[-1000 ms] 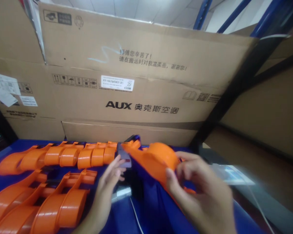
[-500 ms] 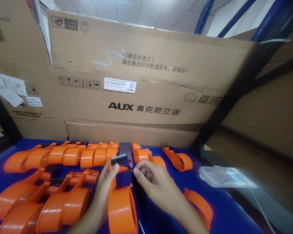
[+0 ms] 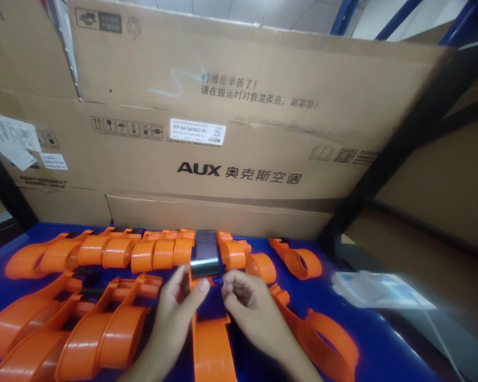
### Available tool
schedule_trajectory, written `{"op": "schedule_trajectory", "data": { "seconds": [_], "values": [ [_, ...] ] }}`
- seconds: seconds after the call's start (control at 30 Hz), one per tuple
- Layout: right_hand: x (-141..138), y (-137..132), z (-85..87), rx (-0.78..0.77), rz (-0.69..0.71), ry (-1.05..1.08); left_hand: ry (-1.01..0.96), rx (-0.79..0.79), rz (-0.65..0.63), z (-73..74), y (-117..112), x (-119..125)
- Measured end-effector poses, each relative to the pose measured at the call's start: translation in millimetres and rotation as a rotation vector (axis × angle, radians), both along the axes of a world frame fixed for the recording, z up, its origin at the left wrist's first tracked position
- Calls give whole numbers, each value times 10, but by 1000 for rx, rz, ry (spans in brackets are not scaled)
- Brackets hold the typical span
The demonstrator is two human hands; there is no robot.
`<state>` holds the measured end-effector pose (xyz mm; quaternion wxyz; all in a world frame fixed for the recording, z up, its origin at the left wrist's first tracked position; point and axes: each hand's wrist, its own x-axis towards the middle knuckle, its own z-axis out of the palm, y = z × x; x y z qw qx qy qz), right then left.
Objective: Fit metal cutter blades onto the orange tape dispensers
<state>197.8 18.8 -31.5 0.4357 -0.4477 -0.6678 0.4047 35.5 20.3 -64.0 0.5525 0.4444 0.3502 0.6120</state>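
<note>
An orange tape dispenser is held in front of me, its wide ring toward me and its head pointing away. My left hand grips it near the head, thumb on top and fingers behind. Across the head lies a shiny black strip with a toothed edge. My right hand is curled at the right side of the head, its thumb and forefinger pinched at the end of a small dark blue part. How far that part goes in is hidden.
Several orange dispensers lie in rows on the blue tabletop, left and behind; others lie right. A dark flat device stands behind my hands. A large cardboard box walls off the back. A plastic packet lies right.
The held dispenser has turned so its black strip faces me more fully, and it has shifted slightly right. My right fingers have closed in at its side. The view has tilted down slightly.
</note>
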Motion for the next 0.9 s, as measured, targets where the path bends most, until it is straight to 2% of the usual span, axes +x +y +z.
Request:
{"op": "schedule_trajectory", "data": {
  "seconds": [0.23,0.63,0.9],
  "values": [
    [-48,-13,-34,27,-60,-73,-1,-1,-21,79,-12,9],
    [-74,-82,-25,93,-146,-192,60,5,-26,13,0,-7],
    [-32,-7,-107,65,-81,-169,30,12,-17,56,-86,-35]
  ]
}}
